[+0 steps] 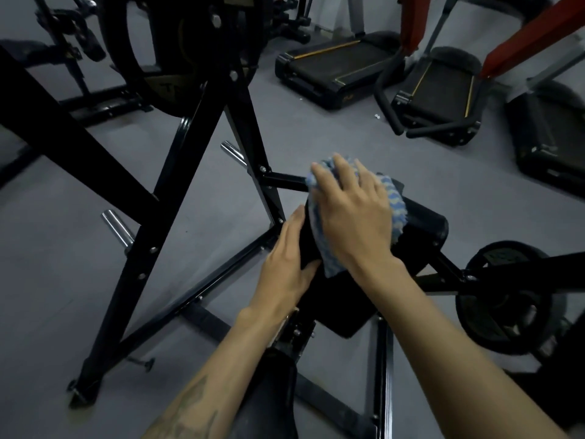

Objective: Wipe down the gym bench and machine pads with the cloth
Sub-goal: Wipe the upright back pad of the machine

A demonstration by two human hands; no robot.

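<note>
A black padded machine pad [424, 221] sits at the centre of the head view, on a black steel frame. A blue and white striped cloth [397, 205] is spread over the pad's upper part. My right hand [351, 213] lies flat on the cloth with its fingers spread, pressing it onto the pad. My left hand [286, 258] rests against the pad's left edge with straight fingers, the thumb lying on the pad's face. A second black pad [269, 391] shows between my forearms at the bottom.
The machine's black A-frame [177, 191] rises at left, with two chrome pegs [117, 228] sticking out. A weight plate [506, 296] hangs on an arm at right. Treadmills [335, 68] stand at the back on the grey floor [63, 280].
</note>
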